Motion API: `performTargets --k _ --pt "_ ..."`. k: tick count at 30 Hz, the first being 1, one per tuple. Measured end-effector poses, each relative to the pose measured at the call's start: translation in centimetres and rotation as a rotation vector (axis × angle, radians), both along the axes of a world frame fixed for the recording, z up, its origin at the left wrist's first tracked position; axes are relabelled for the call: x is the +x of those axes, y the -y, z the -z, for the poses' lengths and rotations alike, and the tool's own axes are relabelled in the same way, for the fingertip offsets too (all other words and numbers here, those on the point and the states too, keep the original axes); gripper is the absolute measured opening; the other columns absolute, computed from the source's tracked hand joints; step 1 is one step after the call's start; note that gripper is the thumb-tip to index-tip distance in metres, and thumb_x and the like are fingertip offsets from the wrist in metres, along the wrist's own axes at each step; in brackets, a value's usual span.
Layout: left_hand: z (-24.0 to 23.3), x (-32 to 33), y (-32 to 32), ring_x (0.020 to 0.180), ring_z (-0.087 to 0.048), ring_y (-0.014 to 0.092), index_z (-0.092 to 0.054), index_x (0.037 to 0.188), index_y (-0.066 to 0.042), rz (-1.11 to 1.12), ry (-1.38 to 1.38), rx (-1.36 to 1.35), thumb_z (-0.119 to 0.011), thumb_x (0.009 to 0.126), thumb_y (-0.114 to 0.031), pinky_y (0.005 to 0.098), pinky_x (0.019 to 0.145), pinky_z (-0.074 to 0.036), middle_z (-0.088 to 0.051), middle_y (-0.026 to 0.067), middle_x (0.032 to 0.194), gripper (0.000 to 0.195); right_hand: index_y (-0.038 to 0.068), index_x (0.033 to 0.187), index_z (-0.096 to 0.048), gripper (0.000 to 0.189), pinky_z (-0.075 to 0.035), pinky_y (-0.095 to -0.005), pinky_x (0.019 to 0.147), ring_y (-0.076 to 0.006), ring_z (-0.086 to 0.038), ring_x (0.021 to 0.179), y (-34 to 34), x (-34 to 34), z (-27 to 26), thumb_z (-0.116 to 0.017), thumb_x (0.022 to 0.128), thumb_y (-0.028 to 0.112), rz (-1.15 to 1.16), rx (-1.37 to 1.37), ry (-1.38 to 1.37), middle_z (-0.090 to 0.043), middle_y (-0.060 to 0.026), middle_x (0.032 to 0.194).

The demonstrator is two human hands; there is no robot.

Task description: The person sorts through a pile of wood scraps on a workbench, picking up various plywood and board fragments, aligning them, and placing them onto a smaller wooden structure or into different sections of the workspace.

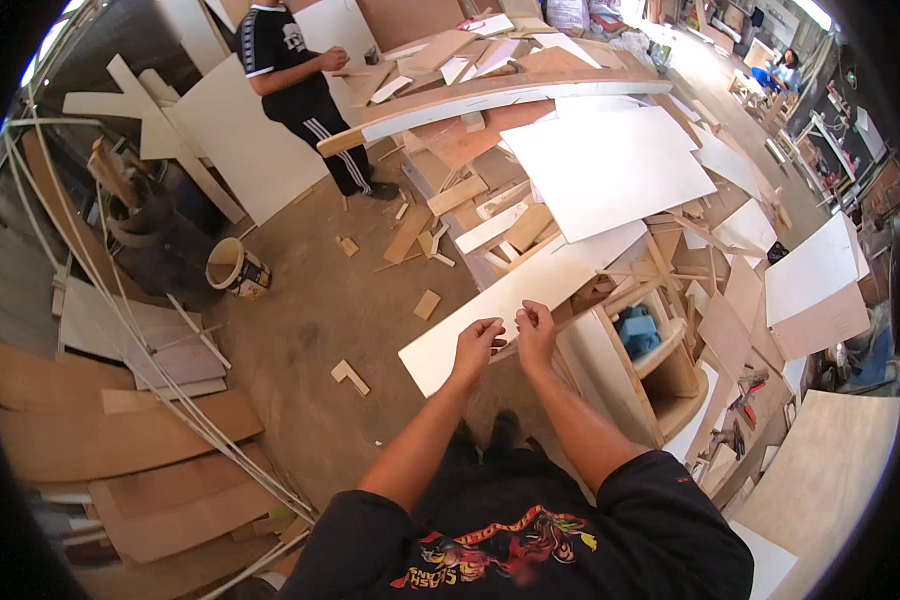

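My left hand (481,346) and my right hand (536,332) are raised in front of me, a short gap apart. The fingers of both are bent, with thumbs close to the fingertips. Whether anything small is pinched in them is too fine to tell. Behind and below them lies a long white board (450,341), its near end jutting out past the heap of wood. A larger white panel (607,169) rests beyond it on the offcuts. Close to my right forearm stands a wooden box frame (596,367) with blue pieces (637,330) in its upper compartment.
A person (292,82) stands across the heap at the left; another sits far right. Wood scraps (351,377) litter the floor, near a bucket (238,268). Stacked boards (120,435) fill the left side. Red-handled clamps (746,405) lie at right. A long curved beam (495,105) crosses the heap.
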State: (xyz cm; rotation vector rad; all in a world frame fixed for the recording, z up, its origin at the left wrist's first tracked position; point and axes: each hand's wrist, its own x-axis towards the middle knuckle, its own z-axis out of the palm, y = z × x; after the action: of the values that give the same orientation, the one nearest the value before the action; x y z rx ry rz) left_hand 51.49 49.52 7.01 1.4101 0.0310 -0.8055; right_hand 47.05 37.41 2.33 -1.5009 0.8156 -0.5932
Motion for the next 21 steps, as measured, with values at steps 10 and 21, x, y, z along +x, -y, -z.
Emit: performTargets --k 10,21 --pt "4.0 20.5 7.9 0.088 -0.064 0.016 -0.061 0.112 -0.002 0.062 -0.092 0.006 -0.059 0.097 -0.028 0.029 0.074 -0.049 -0.067 0.0069 0.101 0.03 0.004 0.133 -0.047 0.043 -0.049 -0.0322 0.086 -0.0164 -0.057 0.103 4.2 14.6 -0.4 -0.06 0.094 0.014 0.232 0.462 0.14 -0.059 -0.008 0.116" --pt "14.2 41.1 21.8 0.095 -0.064 0.023 -0.054 0.116 -0.002 0.012 0.056 0.021 -0.058 0.093 -0.016 0.0325 0.07 -0.054 -0.06 0.0129 0.114 0.027 0.002 0.121 -0.053 0.036 -0.05 -0.0363 0.091 -0.0225 -0.06 0.109 14.6 19.6 2.1 -0.053 0.1 0.031 0.686 1.052 0.724 -0.062 -0.0118 0.116"
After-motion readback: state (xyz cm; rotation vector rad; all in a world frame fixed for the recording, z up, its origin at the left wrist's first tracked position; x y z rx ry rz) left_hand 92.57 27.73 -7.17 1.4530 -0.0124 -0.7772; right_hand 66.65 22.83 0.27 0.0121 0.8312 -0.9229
